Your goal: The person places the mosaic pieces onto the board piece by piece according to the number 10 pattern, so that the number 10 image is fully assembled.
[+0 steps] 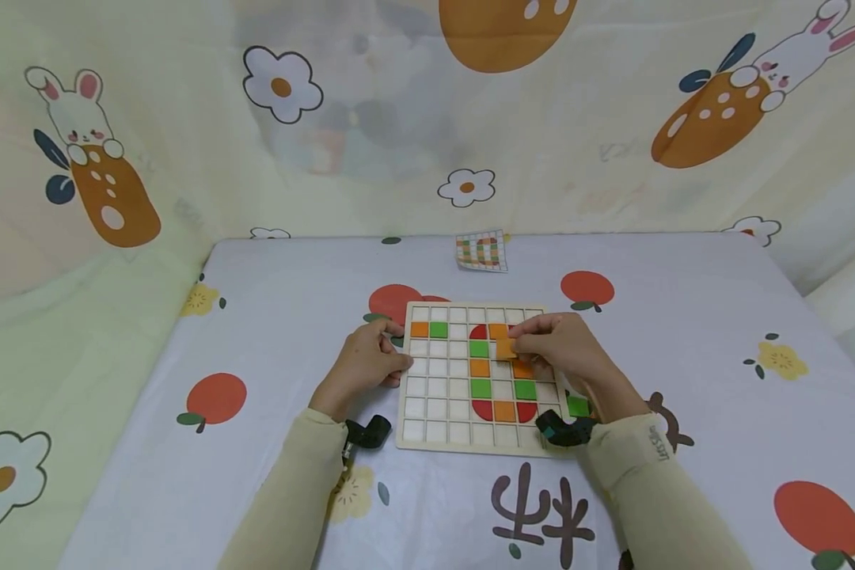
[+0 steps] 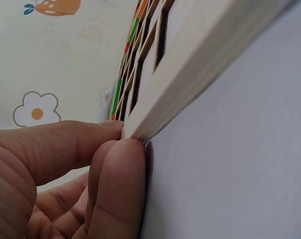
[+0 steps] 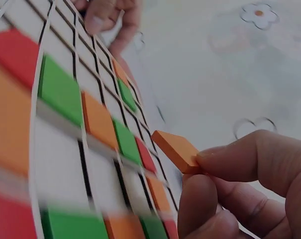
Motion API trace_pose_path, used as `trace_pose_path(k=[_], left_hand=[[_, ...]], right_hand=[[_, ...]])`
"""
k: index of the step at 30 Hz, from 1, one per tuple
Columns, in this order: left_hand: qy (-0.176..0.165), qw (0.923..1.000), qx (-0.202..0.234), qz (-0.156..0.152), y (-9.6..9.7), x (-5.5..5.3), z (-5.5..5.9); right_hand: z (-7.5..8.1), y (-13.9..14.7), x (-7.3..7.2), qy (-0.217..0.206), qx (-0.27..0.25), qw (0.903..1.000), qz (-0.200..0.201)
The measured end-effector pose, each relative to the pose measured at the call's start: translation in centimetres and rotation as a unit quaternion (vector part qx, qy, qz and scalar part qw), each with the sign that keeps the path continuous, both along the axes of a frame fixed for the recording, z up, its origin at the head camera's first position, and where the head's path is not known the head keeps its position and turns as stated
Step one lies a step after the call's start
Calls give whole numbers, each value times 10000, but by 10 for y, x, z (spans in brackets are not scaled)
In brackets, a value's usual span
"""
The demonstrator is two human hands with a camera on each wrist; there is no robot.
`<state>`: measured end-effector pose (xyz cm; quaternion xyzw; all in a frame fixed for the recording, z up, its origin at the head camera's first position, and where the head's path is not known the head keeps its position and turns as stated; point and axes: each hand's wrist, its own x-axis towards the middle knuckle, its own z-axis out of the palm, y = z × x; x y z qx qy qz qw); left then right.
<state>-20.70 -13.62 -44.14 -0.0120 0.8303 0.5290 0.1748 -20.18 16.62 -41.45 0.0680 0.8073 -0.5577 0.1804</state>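
Note:
A wooden grid board (image 1: 435,450) lies on the table, some of its squares filled with colored tiles. At its left edge my left hand (image 1: 365,360) holds on with thumb and finger, seen close up at the pale rim in the left wrist view. My right hand (image 1: 566,348) pinches an orange square tile (image 3: 176,151) between thumb and fingers, tilted above the board's right half. Red rounded tiles, green tiles (image 3: 59,89) and orange tiles (image 3: 98,118) form a figure there. An orange tile (image 1: 419,329) and a green tile (image 1: 438,330) sit side by side near the upper left corner.
Behind the board, a small patterned card (image 1: 480,252) with a colored grid lies near the table's back edge. A loose green piece (image 1: 578,407) shows beside the board's right edge, partly under my right wrist. A printed curtain (image 1: 370,158) hangs behind the table.

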Motion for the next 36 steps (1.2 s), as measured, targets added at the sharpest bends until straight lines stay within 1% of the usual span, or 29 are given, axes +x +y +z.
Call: trace_pose_path(k=[3, 7, 11, 14, 20, 25, 32, 36], left_hand=[[3, 10000, 8, -17, 0, 0, 0], [-1, 10000, 15, -14, 0, 0, 0], [-49, 10000, 21, -5, 0, 0, 0], [-85, 10000, 13, 10, 0, 0, 0], [-56, 10000, -48, 21, 0, 1, 1], [14, 10000, -37, -17, -1, 1, 1], [77, 9999, 140, -1, -1, 1, 0], [66, 9999, 158, -4, -1, 1, 0]], right_hand=[[-4, -19, -9, -66, -177, 9998, 16], [-7, -42, -19, -59, -163, 9997, 198], [-7, -58, -24, -103, -134, 9992, 372], [-8, -67, -26, -163, -190, 9989, 401], [-9, -80, -27, -153, -63, 9992, 364], [-8, -85, -26, -144, 106, 9993, 317], [-8, -88, -25, 102, 515, 9975, 481], [-8, -89, -23, 162, 582, 9968, 521]])
